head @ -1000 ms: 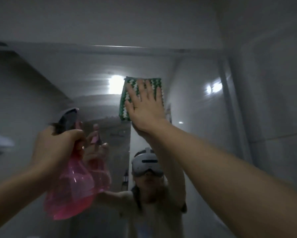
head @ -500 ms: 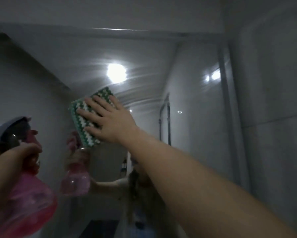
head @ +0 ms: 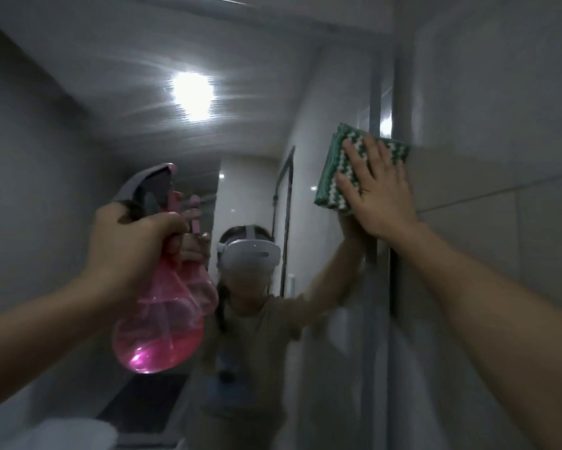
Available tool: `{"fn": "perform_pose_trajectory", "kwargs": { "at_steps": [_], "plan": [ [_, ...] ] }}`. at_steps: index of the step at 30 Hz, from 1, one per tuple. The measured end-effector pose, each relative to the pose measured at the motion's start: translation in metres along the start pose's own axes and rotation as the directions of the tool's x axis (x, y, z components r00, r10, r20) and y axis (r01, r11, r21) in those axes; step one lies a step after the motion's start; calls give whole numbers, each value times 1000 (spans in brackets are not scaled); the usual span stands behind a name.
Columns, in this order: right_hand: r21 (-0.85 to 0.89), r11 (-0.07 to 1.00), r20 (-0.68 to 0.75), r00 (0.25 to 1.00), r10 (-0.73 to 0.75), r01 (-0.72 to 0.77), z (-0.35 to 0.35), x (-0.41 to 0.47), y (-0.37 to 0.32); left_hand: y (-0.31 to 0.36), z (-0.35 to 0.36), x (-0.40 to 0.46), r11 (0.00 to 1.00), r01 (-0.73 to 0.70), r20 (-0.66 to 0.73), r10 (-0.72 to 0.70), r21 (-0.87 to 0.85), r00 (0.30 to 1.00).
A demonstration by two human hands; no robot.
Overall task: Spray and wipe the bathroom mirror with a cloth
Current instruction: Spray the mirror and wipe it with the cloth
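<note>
The bathroom mirror (head: 136, 102) fills the wall ahead and shows a streaky ceiling light. My right hand (head: 375, 193) presses a green-and-white knitted cloth (head: 334, 164) flat against the glass at the mirror's right edge, fingers straight and spread. My left hand (head: 133, 241) grips the neck of a pink spray bottle (head: 159, 332) with a grey trigger head, held up in front of the mirror at the left. The bottle's nozzle points toward the glass. A reflection of the bottle and my arms shows in the mirror.
A tiled wall (head: 500, 125) runs along the right, meeting the mirror at a vertical frame edge (head: 393, 287). A white rounded object (head: 68, 433) sits at the bottom left. The room is dim.
My right hand has swept the cloth from the mirror's middle left across to its right edge. The spray bottle in my left hand has come up and toward the centre.
</note>
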State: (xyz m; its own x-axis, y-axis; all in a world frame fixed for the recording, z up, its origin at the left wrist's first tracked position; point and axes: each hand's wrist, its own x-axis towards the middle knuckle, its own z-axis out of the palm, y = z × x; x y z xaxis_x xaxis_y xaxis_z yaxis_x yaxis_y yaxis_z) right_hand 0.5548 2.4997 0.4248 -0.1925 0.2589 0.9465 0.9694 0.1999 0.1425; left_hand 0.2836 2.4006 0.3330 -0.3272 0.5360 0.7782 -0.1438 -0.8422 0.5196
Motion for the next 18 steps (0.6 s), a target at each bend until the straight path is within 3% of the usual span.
{"fn": "perform_pose_trajectory", "kwargs": {
  "at_steps": [1, 6, 11, 15, 18],
  "plan": [
    [4, 1000, -5, 1000, 19, -19, 1, -2, 2, 1, 4, -3, 1000, -4, 61, 3, 15, 998],
    [54, 979, -12, 981, 195, -194, 8, 10, -43, 1, 1, 12, 998, 67, 16, -67, -17, 998],
    [11, 1000, -74, 997, -6, 7, 24, 24, -129, 12, -30, 22, 996, 51, -28, -53, -74, 998],
    [13, 984, -62, 982, -178, 179, 41, 28, -218, 18, -83, 25, 999, 41, -139, -39, 11, 989],
    [17, 954, -48, 953, -298, 299, 52, 29, -279, 17, -138, 26, 985, 29, -235, 11, 168, 972]
  ]
}}
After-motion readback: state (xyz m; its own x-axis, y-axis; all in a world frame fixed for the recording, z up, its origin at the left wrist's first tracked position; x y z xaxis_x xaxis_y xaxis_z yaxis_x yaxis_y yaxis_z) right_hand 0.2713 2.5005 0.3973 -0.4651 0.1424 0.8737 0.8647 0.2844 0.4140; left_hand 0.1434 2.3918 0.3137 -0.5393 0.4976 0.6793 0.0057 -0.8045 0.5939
